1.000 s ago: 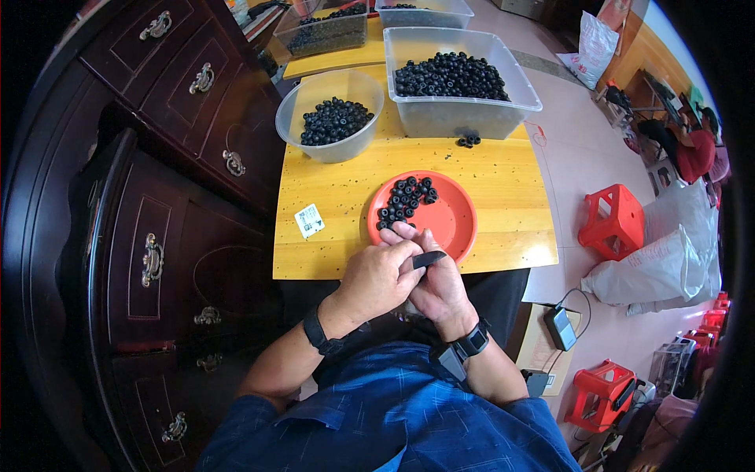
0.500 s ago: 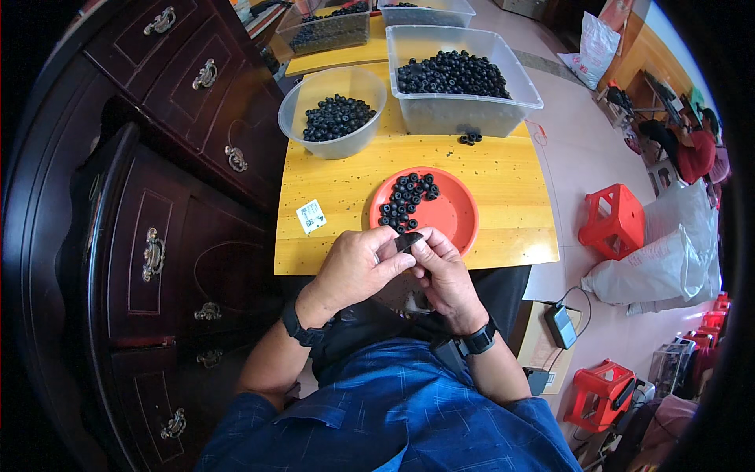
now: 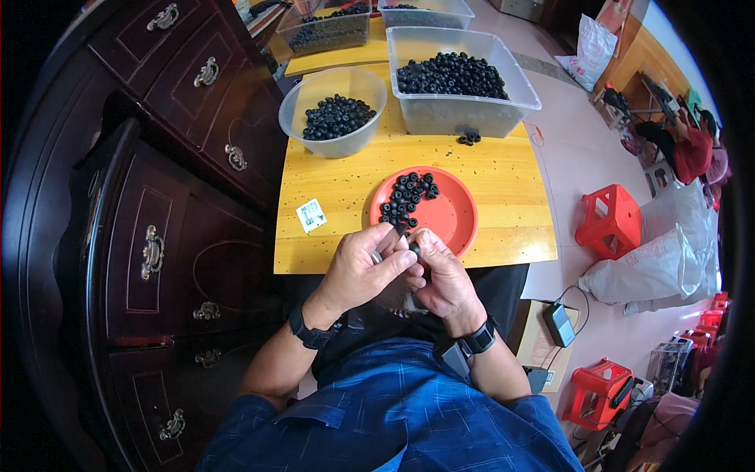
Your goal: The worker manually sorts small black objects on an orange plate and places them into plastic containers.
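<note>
My left hand (image 3: 358, 266) is closed, its fingers pinching a thin dark flat piece (image 3: 403, 234) that is mostly hidden; I cannot make out its kind. Held in the pinched fingertips of my right hand (image 3: 447, 279) is a small black ring-shaped part (image 3: 414, 247). Both hands meet over the table's near edge, in front of a round red plate (image 3: 456, 212). On the plate's left half lies a heap of black ring-shaped parts (image 3: 407, 193).
Behind the plate stand a round translucent tub (image 3: 291, 118) and a rectangular translucent bin (image 3: 464, 114), both with black parts. A few parts (image 3: 469, 139) and dark crumbs lie on the yellow table (image 3: 503, 197), beside a white label (image 3: 311, 215). Dark cabinets (image 3: 189, 197) border the left; red stools (image 3: 609, 220) stand right.
The dark flat piece has turned and shows less now, and the black part in my right fingertips has come into sight. Both hands stay in nearly the same place.
</note>
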{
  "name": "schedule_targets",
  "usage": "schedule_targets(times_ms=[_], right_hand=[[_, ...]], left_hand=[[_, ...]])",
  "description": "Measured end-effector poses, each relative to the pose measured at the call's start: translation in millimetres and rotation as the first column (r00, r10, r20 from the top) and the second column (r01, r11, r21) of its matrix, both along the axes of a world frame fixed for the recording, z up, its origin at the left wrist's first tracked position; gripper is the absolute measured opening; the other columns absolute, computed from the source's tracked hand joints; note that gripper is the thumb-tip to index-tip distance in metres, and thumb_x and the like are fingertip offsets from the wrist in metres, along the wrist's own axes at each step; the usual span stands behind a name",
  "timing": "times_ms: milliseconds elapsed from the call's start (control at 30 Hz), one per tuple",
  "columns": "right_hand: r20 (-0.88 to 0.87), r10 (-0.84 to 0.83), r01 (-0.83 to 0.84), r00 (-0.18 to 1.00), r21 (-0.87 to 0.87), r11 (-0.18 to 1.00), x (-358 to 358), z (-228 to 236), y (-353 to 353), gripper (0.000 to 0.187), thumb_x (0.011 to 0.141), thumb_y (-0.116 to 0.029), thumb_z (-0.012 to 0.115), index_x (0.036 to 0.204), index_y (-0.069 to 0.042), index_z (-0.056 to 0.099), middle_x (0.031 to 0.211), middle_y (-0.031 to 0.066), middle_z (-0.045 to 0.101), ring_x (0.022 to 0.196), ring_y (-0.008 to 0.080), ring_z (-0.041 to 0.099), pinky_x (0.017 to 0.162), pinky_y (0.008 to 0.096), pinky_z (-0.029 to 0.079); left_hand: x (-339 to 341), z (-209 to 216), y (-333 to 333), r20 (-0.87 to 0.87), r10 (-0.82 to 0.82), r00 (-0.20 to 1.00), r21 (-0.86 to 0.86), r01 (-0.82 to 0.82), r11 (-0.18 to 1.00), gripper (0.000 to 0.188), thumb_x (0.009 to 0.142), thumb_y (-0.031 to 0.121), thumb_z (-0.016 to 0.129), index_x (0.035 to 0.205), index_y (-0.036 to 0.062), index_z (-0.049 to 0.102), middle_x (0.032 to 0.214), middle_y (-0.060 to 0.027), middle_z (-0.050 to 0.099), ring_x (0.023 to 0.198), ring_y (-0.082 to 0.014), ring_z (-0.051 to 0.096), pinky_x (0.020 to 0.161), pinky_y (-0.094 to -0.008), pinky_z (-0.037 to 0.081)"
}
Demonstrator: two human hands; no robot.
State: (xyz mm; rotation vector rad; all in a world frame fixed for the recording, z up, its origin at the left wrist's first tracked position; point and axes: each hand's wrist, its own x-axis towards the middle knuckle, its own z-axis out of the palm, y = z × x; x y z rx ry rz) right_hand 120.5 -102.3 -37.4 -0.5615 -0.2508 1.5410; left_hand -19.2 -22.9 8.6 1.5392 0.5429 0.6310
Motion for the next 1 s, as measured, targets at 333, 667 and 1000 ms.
schedule_targets(times_ms=[333,667,1000], right_hand=[[-0.340,0.119,-0.146,0.933,-0.055,0.988,0,-6,3,0.018,0.098,-0.029,0.061,0.099,-0.011,0.057,0.086,-0.0016,0.056,0.065,0.0054,0.048,0.052,0.0181,0.040],[-0.237,0.118,-0.134,0.964,-0.051,0.990,2,4,19,0.014,0.098,-0.026,0.060,0.100,-0.012,0.057,0.087,-0.0018,0.057,0.064,0.0050,0.047,0.053,0.0179,0.039],[-0.316,0.099,-0.129,0.944,-0.076,0.989,8,0,39,0.015,0.098,-0.025,0.060,0.103,-0.011,0.059,0.088,-0.0010,0.060,0.066,0.0045,0.052,0.052,0.0170,0.043]], left_hand=[[-10,-3,11,-0.071,-0.021,0.997,0.069,0.026,0.997,0.007,0.093,0.008,0.062,0.089,0.0037,0.059,0.078,0.0031,0.060,0.073,-0.0033,0.059,0.066,-0.0221,0.048],[-5,-4,20,0.002,0.052,0.999,0.051,-0.052,0.997,0.008,0.090,0.008,0.064,0.089,0.0009,0.060,0.074,0.0013,0.059,0.060,-0.0032,0.051,0.056,-0.0227,0.045],[-1,15,36,-0.199,0.087,0.976,0.299,-0.024,0.954,0.016,0.090,0.015,0.069,0.088,0.0017,0.060,0.074,-0.0022,0.066,0.066,-0.0066,0.062,0.059,-0.0232,0.047]])
